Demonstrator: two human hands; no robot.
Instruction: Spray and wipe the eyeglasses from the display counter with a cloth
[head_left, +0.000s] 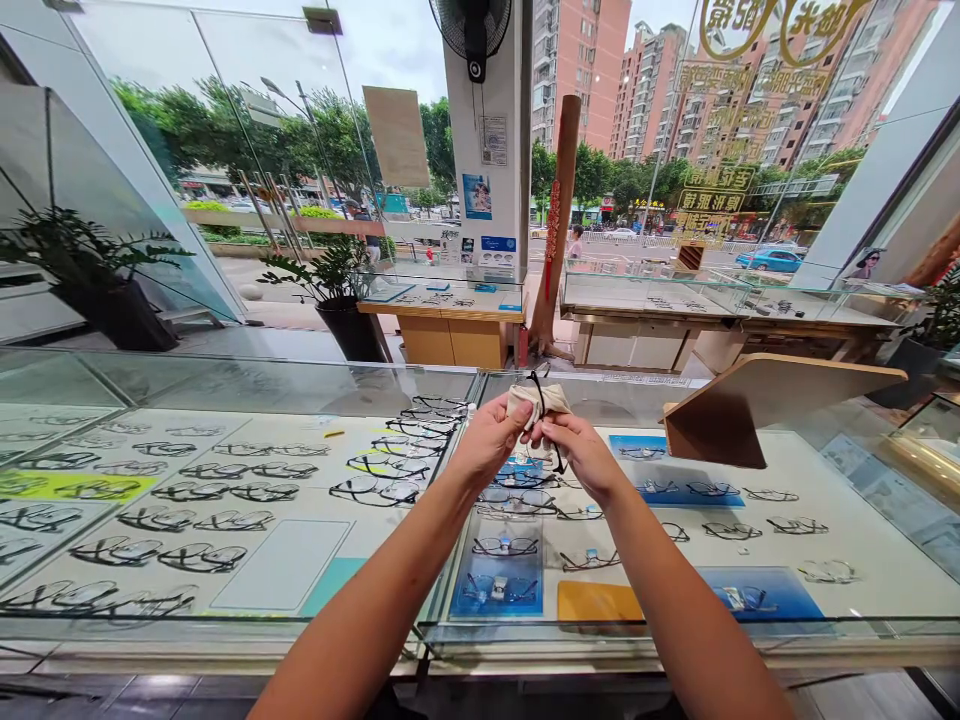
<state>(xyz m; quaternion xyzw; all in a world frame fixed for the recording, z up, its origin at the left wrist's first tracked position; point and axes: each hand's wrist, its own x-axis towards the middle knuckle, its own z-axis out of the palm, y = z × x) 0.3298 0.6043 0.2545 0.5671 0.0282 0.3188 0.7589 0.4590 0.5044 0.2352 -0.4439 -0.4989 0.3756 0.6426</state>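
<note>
Both my hands are raised together above a glass display counter [225,380]. My left hand [491,440] is closed on a beige cleaning cloth [541,400] wrapped round a pair of black-framed glasses [541,385]. My right hand [577,450] pinches the same cloth and glasses from the right; one thin black temple hangs down between the hands. The lenses are mostly hidden by the cloth.
Under the glass lie several rows of eyeglass frames [225,495] on white, blue and orange trays. A tilted wooden-backed mirror [750,405] stands on the counter at right. Potted plants [341,300], a second counter [450,320] and shop windows lie beyond.
</note>
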